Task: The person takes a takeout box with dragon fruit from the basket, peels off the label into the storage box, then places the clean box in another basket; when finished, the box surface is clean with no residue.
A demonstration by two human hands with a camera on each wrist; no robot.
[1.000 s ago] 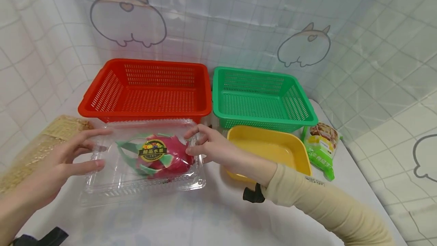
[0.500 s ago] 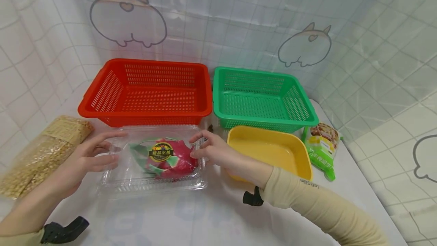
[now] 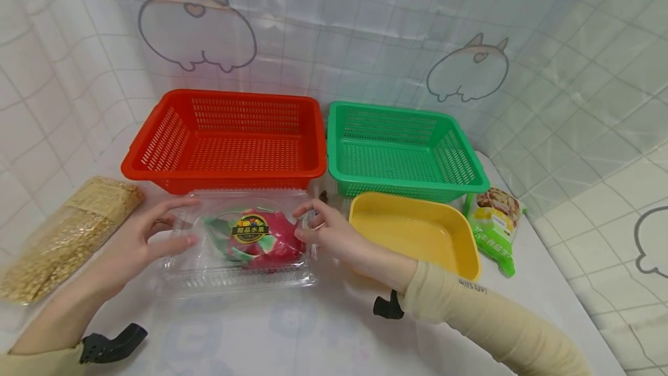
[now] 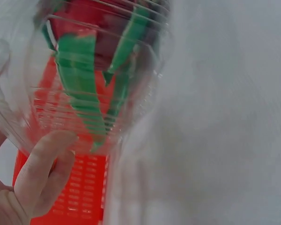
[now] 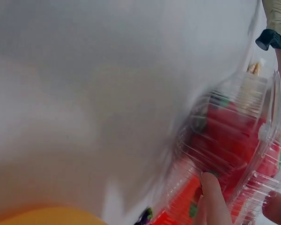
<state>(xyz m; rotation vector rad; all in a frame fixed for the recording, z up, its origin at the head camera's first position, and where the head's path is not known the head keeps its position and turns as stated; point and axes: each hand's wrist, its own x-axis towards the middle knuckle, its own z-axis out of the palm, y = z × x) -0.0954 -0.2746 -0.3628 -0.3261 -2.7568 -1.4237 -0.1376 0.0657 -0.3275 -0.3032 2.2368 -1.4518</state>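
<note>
The left hand (image 3: 127,242) and right hand (image 3: 336,234) had their fingers clamped on the nine and three o'clock ends of a clear, ribbed plastic box (image 3: 235,274), a pink-and-green dragon fruit (image 3: 284,245) inside. The red basket (image 3: 224,176) stood at twelve, the green basket (image 3: 402,185) at two, the yellow tray (image 3: 412,202) at three; the white worktop (image 3: 334,335) stretched toward six.

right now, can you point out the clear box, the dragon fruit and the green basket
Clear box (image 3: 240,277): head view, on its ribbed front side.
Dragon fruit (image 3: 284,235): head view, on its red skin.
Green basket (image 3: 409,184): head view, on its front rim.
</note>
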